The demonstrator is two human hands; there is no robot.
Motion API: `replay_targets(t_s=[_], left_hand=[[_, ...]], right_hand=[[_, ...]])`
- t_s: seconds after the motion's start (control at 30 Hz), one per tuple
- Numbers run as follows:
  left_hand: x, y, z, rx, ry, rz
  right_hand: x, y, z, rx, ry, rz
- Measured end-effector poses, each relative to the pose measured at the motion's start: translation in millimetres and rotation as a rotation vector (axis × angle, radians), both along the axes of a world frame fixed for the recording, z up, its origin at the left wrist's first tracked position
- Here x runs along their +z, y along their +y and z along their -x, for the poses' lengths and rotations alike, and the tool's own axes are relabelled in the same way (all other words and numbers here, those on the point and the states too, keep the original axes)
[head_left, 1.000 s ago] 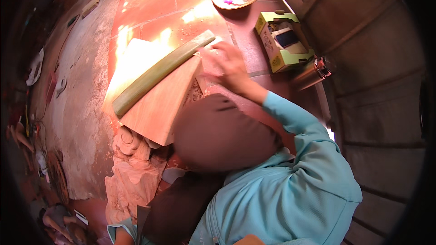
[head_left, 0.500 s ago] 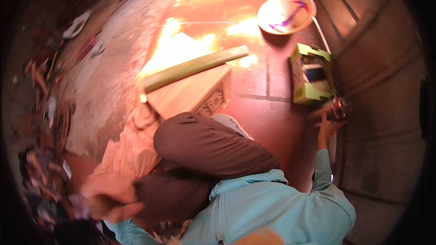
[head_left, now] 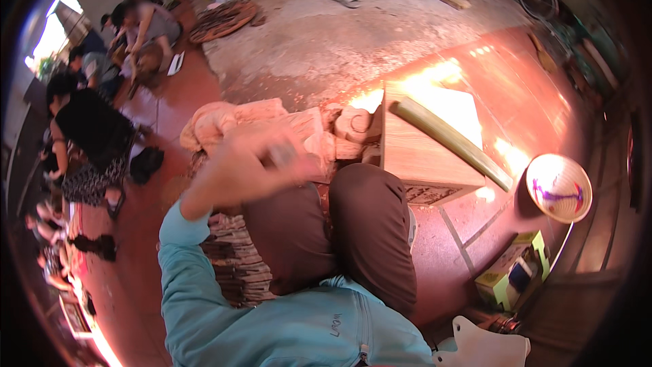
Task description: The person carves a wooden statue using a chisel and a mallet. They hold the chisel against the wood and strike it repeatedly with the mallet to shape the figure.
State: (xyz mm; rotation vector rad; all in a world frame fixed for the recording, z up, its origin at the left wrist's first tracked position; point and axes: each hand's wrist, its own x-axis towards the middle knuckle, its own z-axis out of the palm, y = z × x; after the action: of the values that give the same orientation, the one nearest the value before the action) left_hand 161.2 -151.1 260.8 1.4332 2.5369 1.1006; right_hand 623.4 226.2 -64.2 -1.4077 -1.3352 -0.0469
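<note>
My left hand, smeared by motion, is raised over my left knee in front of a pale carved wooden piece. Its fingers look bent, but blur hides whether anything is in them. My right hand is out of view. Just beyond my knees stands a wooden block with a carved pattern on its near side. A greenish pole, perhaps bamboo, lies slantwise across its top. Low on the right, a dark glossy round object sits beside a yellow-green box with a dark item inside.
A conical hat with a purple ribbon lies upturned by the right wall. A white plastic piece shows at the lower edge. Several people sit along the left, one with a dark back. A stack of thin pieces lies beside my left leg.
The view has swung left. My left hand has risen from low beside my leg to over my knee. My right hand, earlier at the dark round object, has left the view.
</note>
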Motion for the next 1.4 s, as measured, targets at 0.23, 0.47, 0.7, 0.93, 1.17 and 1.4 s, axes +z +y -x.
replay_targets(t_s=[0.23,0.47,0.7,0.93,1.17,1.4], left_hand=[[-97,-133,106,0.625,-0.142,-0.233],[-372,-333,26,1.298,-0.876,0.417],[-487,-361,-128,1.795,-0.742,0.050],[-493,-404,-142,1.721,-0.741,0.374],[-398,-376,-43,1.470,-0.106,0.545],[-29,-60,8,0.050,0.175,-0.297]], right_hand=[[25,28,62,0.200,-0.009,-0.077],[47,43,97,0.310,-0.037,-0.096],[82,47,122,0.342,-0.025,-0.146],[110,34,156,0.453,0.015,-0.149],[147,-7,210,0.789,0.078,-0.148],[184,-68,261,1.245,0.083,-0.060]])
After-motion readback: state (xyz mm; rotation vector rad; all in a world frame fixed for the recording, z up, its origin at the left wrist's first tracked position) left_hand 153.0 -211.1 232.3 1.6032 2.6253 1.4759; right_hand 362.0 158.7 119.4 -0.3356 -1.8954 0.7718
